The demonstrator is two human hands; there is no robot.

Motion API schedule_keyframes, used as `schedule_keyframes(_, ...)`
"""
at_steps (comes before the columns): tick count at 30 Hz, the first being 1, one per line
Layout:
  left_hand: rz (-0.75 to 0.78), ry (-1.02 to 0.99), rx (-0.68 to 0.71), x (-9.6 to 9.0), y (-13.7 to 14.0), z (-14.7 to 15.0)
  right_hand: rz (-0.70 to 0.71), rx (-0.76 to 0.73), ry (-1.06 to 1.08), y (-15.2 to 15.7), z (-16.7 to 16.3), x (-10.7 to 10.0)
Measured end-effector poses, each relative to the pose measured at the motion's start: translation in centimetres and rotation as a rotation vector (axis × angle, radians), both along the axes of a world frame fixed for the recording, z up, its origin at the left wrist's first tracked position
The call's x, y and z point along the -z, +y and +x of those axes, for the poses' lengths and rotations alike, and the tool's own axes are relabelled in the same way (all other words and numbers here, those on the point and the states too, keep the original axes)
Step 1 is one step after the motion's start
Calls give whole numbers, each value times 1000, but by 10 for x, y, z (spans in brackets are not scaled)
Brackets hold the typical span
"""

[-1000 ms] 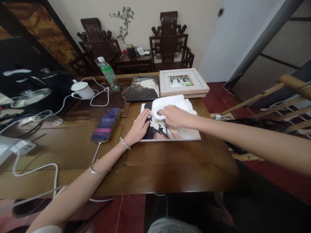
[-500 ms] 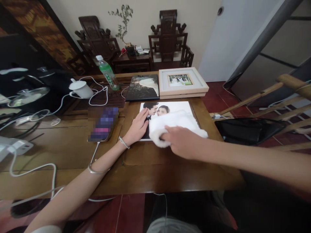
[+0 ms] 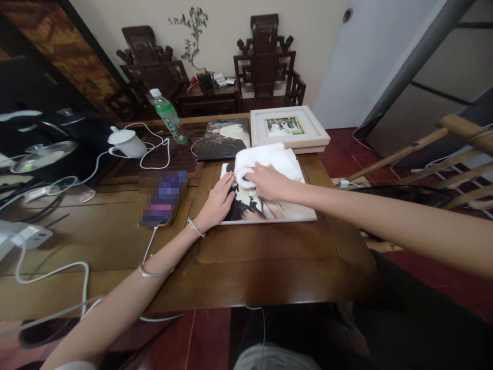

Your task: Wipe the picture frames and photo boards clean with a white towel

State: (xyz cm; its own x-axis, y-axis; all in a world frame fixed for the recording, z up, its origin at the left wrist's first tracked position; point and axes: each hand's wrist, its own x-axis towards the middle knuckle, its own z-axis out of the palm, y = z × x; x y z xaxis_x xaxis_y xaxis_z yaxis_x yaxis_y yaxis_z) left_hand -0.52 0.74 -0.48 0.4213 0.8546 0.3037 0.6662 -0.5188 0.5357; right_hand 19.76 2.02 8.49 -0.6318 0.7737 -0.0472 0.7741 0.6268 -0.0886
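Note:
A photo panel [image 3: 292, 207] showing a couple lies flat on the wooden table. My left hand [image 3: 220, 200] rests open on its left edge, fingers stretched away from me. In my right hand [image 3: 269, 181] is a folded white towel [image 3: 269, 155], pressed on the far part of the panel. The towel hides most of the couple's heads, while the lower part of the picture shows. Just behind lie a dark photo panel [image 3: 223, 141] and a light wood picture frame [image 3: 259, 128], which sits on another frame-like piece.
Left of the panel is a phone [image 3: 164, 198] on a white charging cable. Farther back stand a lidded white cup [image 3: 129, 143] and a green-labelled bottle [image 3: 169, 117]. A power strip [image 3: 29, 234] and loose cables lie at far left. A wooden chair [image 3: 454, 164] is at right.
My right hand has pushed the towel away from me over the panel, uncovering its near part and covering the heads. My left hand has stayed in place.

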Motion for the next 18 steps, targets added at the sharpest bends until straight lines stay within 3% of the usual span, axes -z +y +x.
schedule_keyframes(4,-8,-6,-5,1,0,-1,-47,-55,-62,-47,7,5)
schedule_keyframes(11,-29,5,-22,1,-2,0,-182,-175,-84,-125,19,-8)
schedule_keyframes(14,-25,-2,-26,0,-1,0,-193,-173,-29,-125,19,-11)
schedule_keyframes(18,-36,-5,-20,0,-1,-1,-136,-121,36,-87,18,-8)
